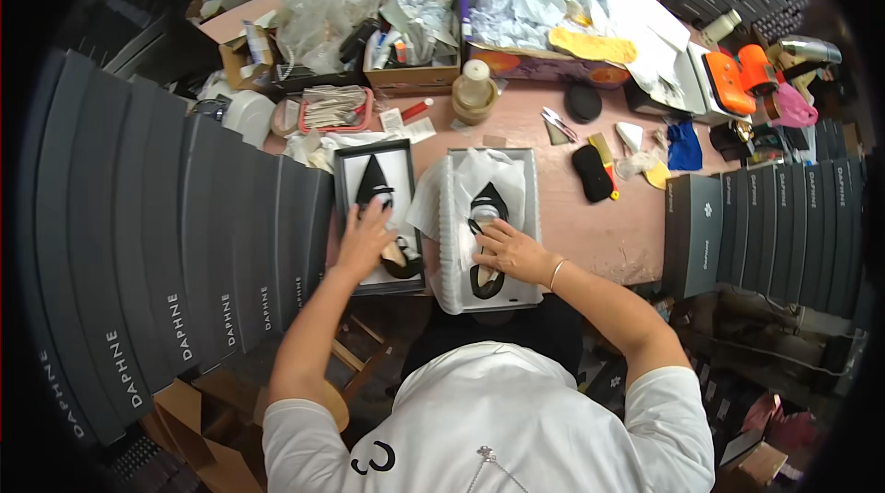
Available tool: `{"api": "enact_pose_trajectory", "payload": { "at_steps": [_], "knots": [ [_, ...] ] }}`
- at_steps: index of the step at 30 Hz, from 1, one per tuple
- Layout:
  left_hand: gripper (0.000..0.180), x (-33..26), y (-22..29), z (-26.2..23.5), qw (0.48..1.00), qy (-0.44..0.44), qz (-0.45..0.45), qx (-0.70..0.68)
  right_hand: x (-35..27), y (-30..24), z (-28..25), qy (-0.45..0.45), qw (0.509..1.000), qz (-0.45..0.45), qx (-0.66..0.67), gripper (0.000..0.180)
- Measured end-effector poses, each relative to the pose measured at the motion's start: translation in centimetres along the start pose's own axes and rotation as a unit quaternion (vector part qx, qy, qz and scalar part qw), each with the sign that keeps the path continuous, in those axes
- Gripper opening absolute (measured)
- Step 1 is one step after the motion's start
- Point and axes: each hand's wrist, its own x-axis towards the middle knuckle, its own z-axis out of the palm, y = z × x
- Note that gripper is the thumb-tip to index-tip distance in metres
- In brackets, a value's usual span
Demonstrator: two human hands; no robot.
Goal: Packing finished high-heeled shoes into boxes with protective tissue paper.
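Two trays lie side by side on the table in front of me, each with a black pointed-toe shoe. My left hand (pixel 366 242) is over the left shoe (pixel 371 181), fingers apart across its middle. That shoe rests in a black-edged box part (pixel 348 170) with a white inside. Over the other shoe (pixel 488 285) reaches my right hand (pixel 518 253), its fingers spread on the strap and opening. White tissue paper (pixel 430 201) surrounds this shoe inside a pale grey tray (pixel 530 181). My fingers cover the middle of both shoes.
Tall rows of dark shoe boxes stand left (pixel 207 235) and right (pixel 691 235). Behind the trays are a red basket of sticks (pixel 371 112), a bottle (pixel 475 88), pliers (pixel 559 124), a black pad (pixel 591 172) and a cardboard box (pixel 544 67) of crumpled paper.
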Motion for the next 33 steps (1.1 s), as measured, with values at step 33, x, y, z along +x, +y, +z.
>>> {"api": "enact_pose_trajectory", "payload": {
  "at_steps": [33],
  "knots": [
    [0.026, 3.4, 11.5, -13.4, 0.505, -0.018, -0.21, -0.837, -0.3, -1.8, -9.0, 0.172, 0.615, 0.369, 0.675, 0.043]
  ]
}}
